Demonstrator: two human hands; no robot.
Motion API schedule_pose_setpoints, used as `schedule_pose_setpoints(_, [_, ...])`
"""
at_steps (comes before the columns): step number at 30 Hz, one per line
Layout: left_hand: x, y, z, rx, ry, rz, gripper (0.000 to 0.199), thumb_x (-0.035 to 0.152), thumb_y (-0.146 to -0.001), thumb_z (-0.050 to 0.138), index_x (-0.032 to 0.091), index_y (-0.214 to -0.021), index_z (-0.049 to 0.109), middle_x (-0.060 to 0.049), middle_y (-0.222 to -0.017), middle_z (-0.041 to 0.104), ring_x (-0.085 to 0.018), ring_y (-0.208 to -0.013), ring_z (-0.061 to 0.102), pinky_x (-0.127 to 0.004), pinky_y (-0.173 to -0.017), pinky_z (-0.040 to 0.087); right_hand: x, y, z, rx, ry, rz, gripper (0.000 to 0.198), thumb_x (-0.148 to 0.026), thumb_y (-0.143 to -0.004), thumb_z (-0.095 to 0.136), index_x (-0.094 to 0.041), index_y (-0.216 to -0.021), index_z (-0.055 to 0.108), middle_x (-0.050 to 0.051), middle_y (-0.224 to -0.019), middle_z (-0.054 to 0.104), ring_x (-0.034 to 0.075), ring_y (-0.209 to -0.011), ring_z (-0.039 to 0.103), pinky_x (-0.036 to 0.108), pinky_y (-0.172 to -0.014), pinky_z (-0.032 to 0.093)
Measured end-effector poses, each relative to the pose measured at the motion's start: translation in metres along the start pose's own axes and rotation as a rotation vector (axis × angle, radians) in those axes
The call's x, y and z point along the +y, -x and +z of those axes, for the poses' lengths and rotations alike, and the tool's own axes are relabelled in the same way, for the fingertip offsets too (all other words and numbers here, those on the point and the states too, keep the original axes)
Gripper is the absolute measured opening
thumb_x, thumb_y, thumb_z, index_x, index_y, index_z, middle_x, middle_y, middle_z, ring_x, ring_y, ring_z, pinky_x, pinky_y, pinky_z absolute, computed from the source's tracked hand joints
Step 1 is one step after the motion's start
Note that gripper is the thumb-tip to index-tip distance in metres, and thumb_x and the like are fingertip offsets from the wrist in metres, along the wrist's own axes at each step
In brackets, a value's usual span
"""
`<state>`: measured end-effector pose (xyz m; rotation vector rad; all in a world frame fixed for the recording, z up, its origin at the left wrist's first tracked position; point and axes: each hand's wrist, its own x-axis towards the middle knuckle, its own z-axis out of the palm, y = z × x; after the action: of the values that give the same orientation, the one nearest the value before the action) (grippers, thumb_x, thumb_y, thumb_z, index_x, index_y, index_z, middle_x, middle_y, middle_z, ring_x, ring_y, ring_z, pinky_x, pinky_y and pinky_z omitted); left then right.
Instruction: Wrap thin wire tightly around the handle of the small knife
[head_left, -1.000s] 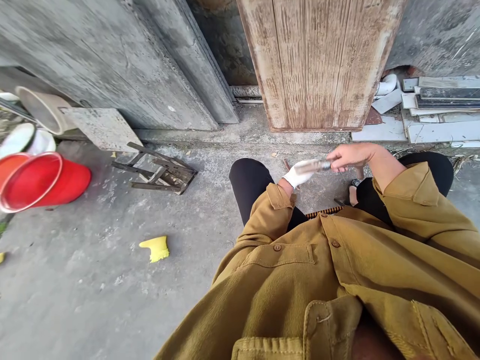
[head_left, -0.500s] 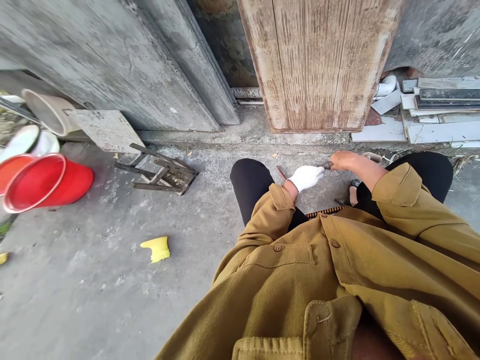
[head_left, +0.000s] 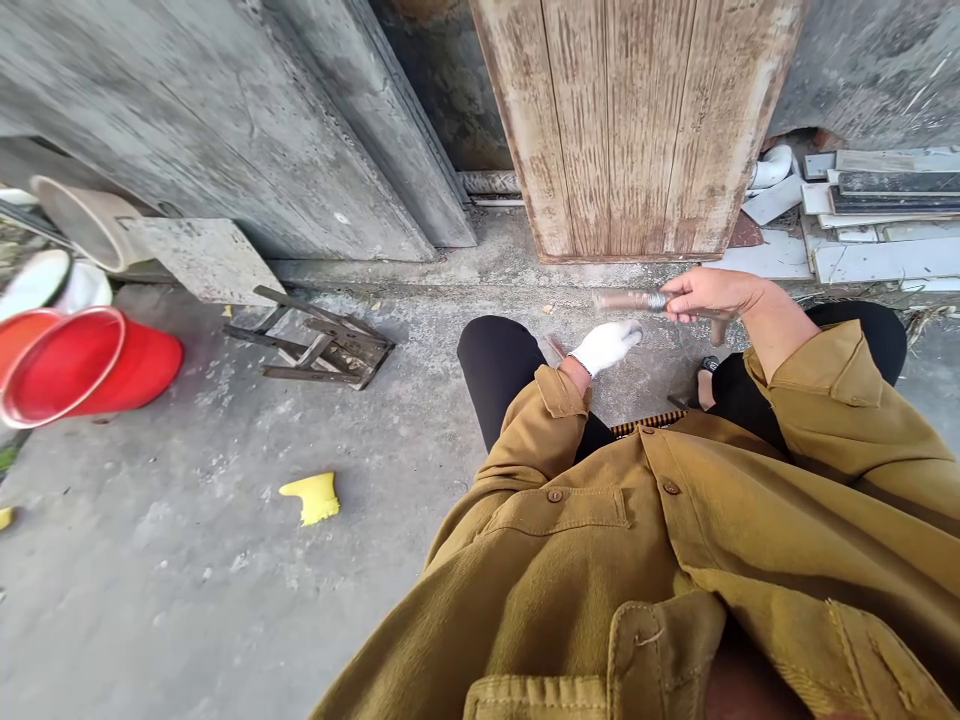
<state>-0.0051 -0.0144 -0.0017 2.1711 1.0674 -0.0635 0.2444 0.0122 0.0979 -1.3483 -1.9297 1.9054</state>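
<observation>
My right hand (head_left: 709, 292), bare, is closed around a brown wooden-looking tool (head_left: 628, 300). Silvery wire or a metal band wraps it beside my fingers. Its left end is blurred by motion, and a brown stub shows below my palm; I cannot tell what kind of tool it is. Just to the lower left, my left hand (head_left: 606, 346) wears a white glove with dark grey fingertips. Its fingers are bent together, and whatever they may hold is hidden. A thin reddish-brown stick (head_left: 555, 346) shows beside the left wrist; I cannot tell if the hand touches it.
A weathered wooden panel (head_left: 630, 130) leans against the wall ahead. White and dark boards (head_left: 885, 215) are stacked at right. To the left are a small wooden stool (head_left: 322, 345) on its side, red buckets (head_left: 150, 360) and a yellow scrap (head_left: 313, 497) on the concrete.
My right hand has moved up and slightly right, away from my left hand, bringing the tool into fuller view. Before, the hands met at the dark fingertips. My left hand has barely moved.
</observation>
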Motion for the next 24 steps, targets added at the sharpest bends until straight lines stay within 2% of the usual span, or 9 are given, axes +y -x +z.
schedule_pose_setpoints(5, [0.008, 0.000, 0.004, 0.013, -0.089, -0.008, 0.050, 0.041, -0.119, 0.031, 0.022, -0.149, 0.066, -0.014, -0.130, 0.079, -0.031, -0.117, 0.067, -0.049, -0.104, 0.047, 0.001, -0.015, 0.006, 0.427, -0.267, 0.041, 0.024, -0.026, -0.100, 0.072, -0.016, -0.081, 0.061, 0.003, -0.076, 0.063, 0.010, -0.064, 0.054, 0.023, -0.061, 0.047])
schedule_pose_setpoints(7, [0.011, -0.001, 0.006, -0.002, -0.135, -0.001, 0.048, 0.041, -0.119, 0.032, 0.023, -0.148, 0.066, -0.014, -0.129, 0.080, -0.031, -0.117, 0.068, -0.048, -0.104, 0.047, 0.004, -0.025, 0.011, 0.525, -0.213, 0.129, 0.021, -0.021, -0.105, 0.063, -0.016, -0.085, 0.060, 0.004, -0.079, 0.066, 0.010, -0.064, 0.056, 0.022, -0.062, 0.048])
schedule_pose_setpoints(9, [0.014, -0.001, 0.009, -0.010, -0.181, 0.018, 0.047, 0.041, -0.119, 0.033, 0.025, -0.148, 0.067, -0.014, -0.125, 0.080, -0.031, -0.116, 0.068, -0.048, -0.102, 0.047, 0.007, -0.035, 0.015, 0.546, 0.055, 0.259, 0.017, -0.023, -0.108, 0.060, -0.015, -0.093, 0.065, 0.009, -0.089, 0.072, 0.013, -0.070, 0.061, 0.025, -0.066, 0.051])
schedule_pose_setpoints(11, [0.016, -0.001, 0.012, -0.010, -0.219, 0.037, 0.046, 0.041, -0.119, 0.034, 0.026, -0.147, 0.067, -0.014, -0.122, 0.081, -0.031, -0.113, 0.069, -0.047, -0.099, 0.048, 0.011, -0.044, 0.021, 0.482, 0.453, 0.378, 0.020, -0.031, -0.108, 0.062, -0.013, -0.105, 0.071, 0.016, -0.104, 0.076, 0.020, -0.084, 0.069, 0.030, -0.073, 0.052])
schedule_pose_setpoints(13, [0.017, -0.001, 0.014, -0.009, -0.247, 0.050, 0.045, 0.041, -0.119, 0.034, 0.026, -0.145, 0.067, -0.014, -0.121, 0.081, -0.031, -0.112, 0.069, -0.047, -0.098, 0.049, 0.015, -0.050, 0.028, 0.366, 0.750, 0.431, 0.027, -0.034, -0.106, 0.065, -0.010, -0.114, 0.075, 0.022, -0.116, 0.077, 0.029, -0.100, 0.073, 0.034, -0.080, 0.052])
schedule_pose_setpoints(15, [0.017, 0.000, 0.013, -0.016, -0.262, 0.050, 0.044, 0.041, -0.119, 0.035, 0.028, -0.144, 0.067, -0.013, -0.123, 0.081, -0.031, -0.114, 0.070, -0.047, -0.099, 0.049, 0.019, -0.054, 0.037, 0.206, 0.897, 0.438, 0.028, -0.032, -0.105, 0.067, -0.008, -0.114, 0.078, 0.024, -0.119, 0.077, 0.033, -0.106, 0.073, 0.036, -0.083, 0.050])
schedule_pose_setpoints(17, [0.016, 0.002, 0.010, -0.024, -0.253, 0.027, 0.043, 0.042, -0.119, 0.035, 0.028, -0.144, 0.067, -0.013, -0.127, 0.080, -0.031, -0.117, 0.069, -0.047, -0.102, 0.048, 0.023, -0.055, 0.044, 0.002, 0.986, 0.447, 0.023, -0.029, -0.102, 0.070, -0.009, -0.107, 0.080, 0.022, -0.112, 0.078, 0.032, -0.102, 0.074, 0.036, -0.082, 0.049])
schedule_pose_setpoints(20, [0.012, 0.004, 0.000, -0.015, -0.199, -0.040, 0.046, 0.042, -0.118, 0.034, 0.026, -0.147, 0.067, -0.014, -0.135, 0.078, -0.032, -0.122, 0.066, -0.049, -0.106, 0.046, 0.027, -0.052, 0.048, -0.258, 0.897, 0.485, 0.015, -0.029, -0.095, 0.077, -0.015, -0.094, 0.079, 0.011, -0.088, 0.075, 0.025, -0.084, 0.071, 0.034, -0.076, 0.047])
schedule_pose_setpoints(24, [0.005, 0.006, -0.015, 0.028, -0.097, -0.078, 0.051, 0.045, -0.118, 0.031, 0.023, -0.150, 0.065, -0.013, -0.139, 0.076, -0.032, -0.125, 0.064, -0.051, -0.110, 0.044, 0.022, -0.042, 0.037, -0.411, 0.603, 0.459, 0.020, -0.034, -0.086, 0.084, -0.017, -0.084, 0.073, 0.000, -0.068, 0.063, 0.017, -0.066, 0.059, 0.031, -0.072, 0.046])
